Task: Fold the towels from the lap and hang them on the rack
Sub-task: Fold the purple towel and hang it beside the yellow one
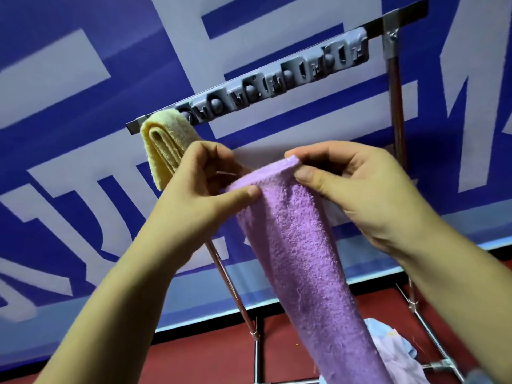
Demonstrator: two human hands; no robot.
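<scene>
A purple towel (299,245) hangs down from both my hands in front of the metal rack (277,76). My left hand (199,184) pinches its upper left edge between thumb and fingers. My right hand (346,178) pinches the top right corner. A folded yellow towel (166,145) hangs over the left end of the rack's top bar, partly hidden behind my left hand. The purple towel's lower end runs out of view at the bottom.
The rack's top bar carries a grey strip of clips (304,70). Its right upright (397,120) and a slanted leg (230,286) stand behind the towel. A pale blue and white cloth (393,347) lies low on the rack. A blue-and-white banner (83,134) fills the background.
</scene>
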